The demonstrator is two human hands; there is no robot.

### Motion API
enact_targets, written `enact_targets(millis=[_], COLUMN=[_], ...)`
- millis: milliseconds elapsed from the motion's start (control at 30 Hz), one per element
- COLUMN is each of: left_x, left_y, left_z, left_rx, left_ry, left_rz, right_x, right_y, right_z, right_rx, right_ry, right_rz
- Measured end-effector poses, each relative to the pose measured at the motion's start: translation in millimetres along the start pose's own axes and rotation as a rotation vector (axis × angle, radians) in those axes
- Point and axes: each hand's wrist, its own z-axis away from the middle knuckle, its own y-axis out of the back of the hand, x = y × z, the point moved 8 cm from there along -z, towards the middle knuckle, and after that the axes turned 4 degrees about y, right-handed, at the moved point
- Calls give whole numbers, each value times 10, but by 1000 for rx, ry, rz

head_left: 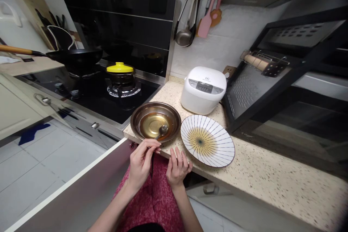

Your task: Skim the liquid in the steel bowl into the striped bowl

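My left hand (143, 159) pinches the handle of a metal spoon (163, 129) at the near rim of a wide metal bowl (136, 116). The spoon's head dips into the bowl, where a shallow, clear amber liquid (146, 123) lies. My right hand (178, 166) holds nothing and lies at the counter's front edge, fingers apart. Just right of it stands an oval white plate (224, 146) with dark radiating lines and a yellowish pool in its middle.
Behind the plate stands a white rice cooker (203, 90). On the stove (108, 108) at left are a pot with a yellow lid (119, 67) and a black wok (77, 57). A dark metal rack (239, 79) rises on the right. Utensils, including a ladle (184, 37), hang on the wall.
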Motion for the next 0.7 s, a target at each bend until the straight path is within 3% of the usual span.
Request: enact_targets(millis=[267, 700], left_x=[-51, -136], left_y=[26, 23], left_z=[1, -24], left_rx=[37, 0], left_ry=[78, 135], left_rz=[31, 53], right_x=[-4, 0], right_y=[12, -47], right_z=[-18, 13], right_rx=[1, 30], right_ry=[-1, -22], right_rz=[-7, -54])
